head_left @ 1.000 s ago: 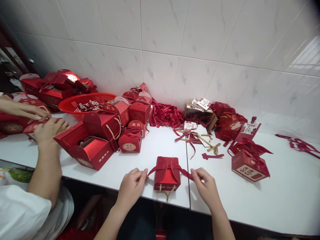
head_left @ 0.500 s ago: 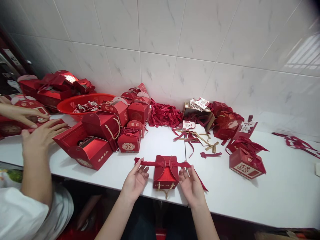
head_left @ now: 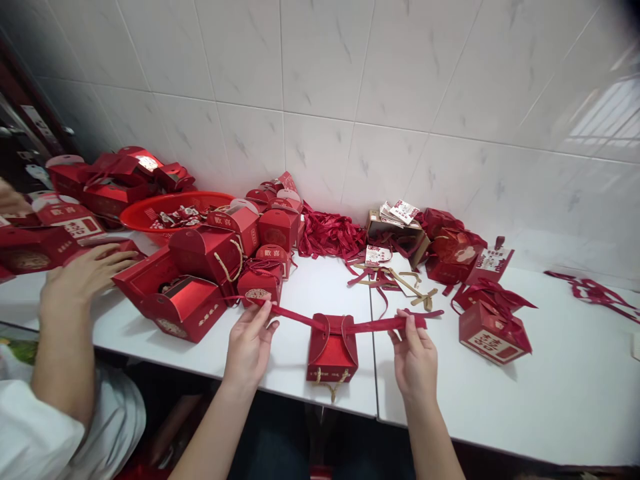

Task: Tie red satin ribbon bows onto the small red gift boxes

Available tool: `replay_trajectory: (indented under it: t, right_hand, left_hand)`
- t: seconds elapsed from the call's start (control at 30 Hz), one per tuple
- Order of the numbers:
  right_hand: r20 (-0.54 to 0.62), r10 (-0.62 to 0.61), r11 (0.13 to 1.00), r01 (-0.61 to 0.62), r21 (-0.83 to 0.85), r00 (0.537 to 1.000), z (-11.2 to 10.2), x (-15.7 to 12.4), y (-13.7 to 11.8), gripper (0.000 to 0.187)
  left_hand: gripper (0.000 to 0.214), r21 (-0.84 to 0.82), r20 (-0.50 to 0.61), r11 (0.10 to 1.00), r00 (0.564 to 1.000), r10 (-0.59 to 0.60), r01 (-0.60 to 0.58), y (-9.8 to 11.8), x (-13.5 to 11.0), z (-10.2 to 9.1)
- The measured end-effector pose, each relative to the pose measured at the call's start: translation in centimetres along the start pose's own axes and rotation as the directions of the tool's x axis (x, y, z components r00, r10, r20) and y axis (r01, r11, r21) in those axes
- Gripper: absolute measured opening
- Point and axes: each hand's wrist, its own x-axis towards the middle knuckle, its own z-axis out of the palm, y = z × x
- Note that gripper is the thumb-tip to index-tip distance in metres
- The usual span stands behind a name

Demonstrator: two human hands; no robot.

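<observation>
A small red gift box with a gold rope handle stands at the table's front edge. Its two rounded flaps meet on top, and a dark red ribbon passes through them, stretched out to both sides. To the left of the box, my left hand pinches one end of the ribbon between thumb and finger. My right hand, off to the box's right, pinches the other end. Neither hand touches the box itself.
Several red boxes crowd the left beside a red basket. Heaped ribbons lie by the wall. Loose ribbons and cards lie behind my box; a bow-tied box stands right. A co-worker's hand rests on a box at left.
My hands have moved apart, away from the box, drawing the ribbon out longer on both sides. The co-worker's far hand has shifted left toward the picture's edge.
</observation>
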Motion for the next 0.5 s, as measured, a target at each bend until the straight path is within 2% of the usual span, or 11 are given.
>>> replay_trajectory:
  t: [0.07, 0.13, 0.2, 0.27, 0.4, 0.5]
  right_hand:
    - [0.048, -0.127, 0.985, 0.131, -0.108, 0.991, 0.7, 0.5, -1.3, 0.027]
    - [0.1, -0.25, 0.937, 0.267, -0.227, 0.963, 1.6, 0.9, -2.7, 0.034]
    - [0.191, -0.334, 0.857, 0.381, -0.346, 0.923, 2.8, 1.1, -4.2, 0.034]
    - [0.29, -0.372, 0.781, 0.466, -0.416, 0.882, 4.1, 1.0, -5.7, 0.032]
    - [0.397, -0.426, 0.753, 0.561, -0.343, 0.813, 6.6, 0.5, -7.9, 0.028]
    - [0.471, -0.426, 0.757, 0.59, -0.282, 0.772, 8.0, 0.3, -8.5, 0.024]
  left_hand:
    - [0.025, 0.082, 0.072, 0.986, 0.987, 0.142, -0.148, 0.8, 0.3, 1.0]
    - [0.028, 0.165, 0.169, 0.949, 0.955, 0.242, -0.27, 1.6, 0.6, 2.1]
    - [0.028, 0.252, 0.27, 0.904, 0.922, 0.276, -0.344, 2.3, 0.8, 3.4]
    - [0.026, 0.339, 0.368, 0.86, 0.895, 0.252, -0.381, 3.0, 0.7, 4.7]
    - [0.021, 0.407, 0.475, 0.803, 0.852, 0.222, -0.436, 3.7, 0.1, 7.1]
    - [0.017, 0.382, 0.472, 0.8, 0.842, 0.262, -0.463, 3.6, -0.5, 8.3]
